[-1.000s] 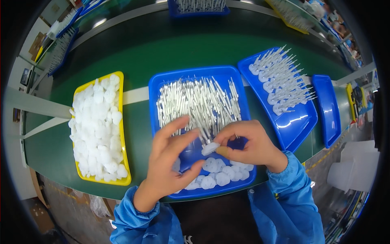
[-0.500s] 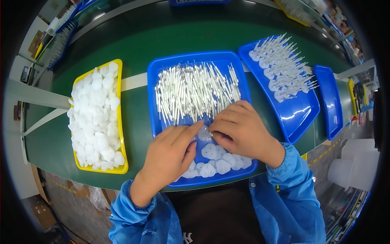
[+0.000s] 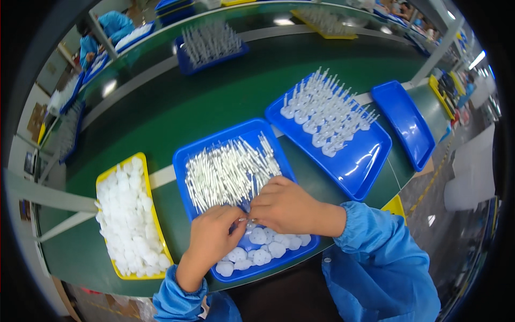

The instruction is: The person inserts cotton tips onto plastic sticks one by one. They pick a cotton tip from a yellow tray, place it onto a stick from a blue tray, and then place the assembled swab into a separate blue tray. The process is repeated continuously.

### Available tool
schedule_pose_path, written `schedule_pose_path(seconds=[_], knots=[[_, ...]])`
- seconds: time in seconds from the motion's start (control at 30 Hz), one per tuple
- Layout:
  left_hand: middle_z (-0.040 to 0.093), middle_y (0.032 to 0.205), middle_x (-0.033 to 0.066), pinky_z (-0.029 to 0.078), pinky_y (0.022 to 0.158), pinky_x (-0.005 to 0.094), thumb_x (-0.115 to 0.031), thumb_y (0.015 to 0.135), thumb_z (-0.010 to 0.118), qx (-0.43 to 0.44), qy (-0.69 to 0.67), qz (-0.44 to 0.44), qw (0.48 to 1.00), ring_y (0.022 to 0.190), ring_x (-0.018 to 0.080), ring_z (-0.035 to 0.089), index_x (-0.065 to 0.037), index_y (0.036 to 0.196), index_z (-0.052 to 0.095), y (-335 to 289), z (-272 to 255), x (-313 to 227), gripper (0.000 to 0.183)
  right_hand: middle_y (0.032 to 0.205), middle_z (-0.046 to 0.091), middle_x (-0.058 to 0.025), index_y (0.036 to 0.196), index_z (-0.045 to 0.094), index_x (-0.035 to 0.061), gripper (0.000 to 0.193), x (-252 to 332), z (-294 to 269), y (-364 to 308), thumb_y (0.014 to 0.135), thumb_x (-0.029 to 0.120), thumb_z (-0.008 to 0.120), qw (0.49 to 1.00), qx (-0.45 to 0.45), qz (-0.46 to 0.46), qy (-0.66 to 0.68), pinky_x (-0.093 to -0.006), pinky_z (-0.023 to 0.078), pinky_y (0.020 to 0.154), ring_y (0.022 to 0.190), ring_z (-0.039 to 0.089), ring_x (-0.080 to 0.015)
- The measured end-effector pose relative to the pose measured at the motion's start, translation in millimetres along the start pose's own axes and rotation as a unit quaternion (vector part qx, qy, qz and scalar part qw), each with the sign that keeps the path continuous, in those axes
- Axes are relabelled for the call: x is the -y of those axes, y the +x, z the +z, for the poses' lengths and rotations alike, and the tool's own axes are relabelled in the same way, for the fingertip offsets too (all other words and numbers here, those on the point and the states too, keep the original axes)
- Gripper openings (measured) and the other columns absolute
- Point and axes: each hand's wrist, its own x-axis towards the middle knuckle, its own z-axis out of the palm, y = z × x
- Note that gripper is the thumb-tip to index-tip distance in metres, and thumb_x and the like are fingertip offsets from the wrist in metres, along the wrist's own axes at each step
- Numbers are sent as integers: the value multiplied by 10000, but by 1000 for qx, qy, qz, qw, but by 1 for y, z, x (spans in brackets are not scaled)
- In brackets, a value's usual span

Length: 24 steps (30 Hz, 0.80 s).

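My left hand [image 3: 217, 232] and my right hand [image 3: 289, 206] meet over the near part of a blue tray [image 3: 185, 172]. Their fingertips are pinched together on a small translucent plastic disc [image 3: 250, 226], mostly hidden by the fingers. Just beyond them, a dense heap of thin white rods [image 3: 230, 174] fills the tray's far half. Flat, frosted plastic discs [image 3: 262, 256] with small holes lie loosely along its near edge, below my hands.
At left stands a yellow tray [image 3: 155, 228] heaped with white discs [image 3: 126, 220]. A blue tray [image 3: 357, 174] to the right holds upright rod-and-disc pieces [image 3: 327, 115]; another blue tray [image 3: 405, 121] lies beyond. Across the green table [image 3: 161, 107] sit more filled trays [image 3: 214, 48]. A person [image 3: 112, 27] works far left.
The view has turned, so the trays appear shifted and tilted and more of the table's far side shows. My hands have drawn closer together, covering more of the translucent disc.
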Motion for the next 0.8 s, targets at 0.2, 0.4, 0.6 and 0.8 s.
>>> schedule_pose_path(seconds=[0.2, 0.4, 0.6, 0.8], knots=[[780, 896, 53, 599, 732, 402, -115, 885, 871, 6, 41, 10, 999, 824, 289, 752, -118, 1023, 813, 4, -1, 1, 150, 1003, 717, 35, 970, 781, 191, 80, 2, 5, -6, 923, 248, 812, 997, -46, -9, -63, -419, 468, 1024, 973, 675, -204], [774, 883, 87, 577, 722, 396, -28, 863, 864, -78, 43, 1, 996, 766, 293, 720, -67, 1122, 842, -37, -15, 9, 263, 1089, 780, 14, 1040, 817, 196, 202, 2, -60, -62, 853, 169, 889, 975, -205, 75, -28, -437, 488, 991, 1066, 721, -191], [777, 878, 97, 538, 746, 413, 13, 848, 802, -73, 53, 85, 992, 772, 305, 676, -45, 1011, 836, -37, -2, 8, 176, 953, 822, -56, 943, 778, 102, 48, -82, -140, -153, 929, 148, 776, 895, -198, 372, -145, -432, 538, 949, 880, 784, -246], [781, 886, 95, 552, 732, 407, 12, 830, 815, -69, 52, 88, 992, 788, 299, 699, -49, 1009, 839, -35, -6, 13, 191, 972, 811, -53, 1034, 801, 105, 146, -91, -133, -169, 953, 224, 784, 845, -170, 439, -253, -445, 499, 1005, 979, 761, -290]])
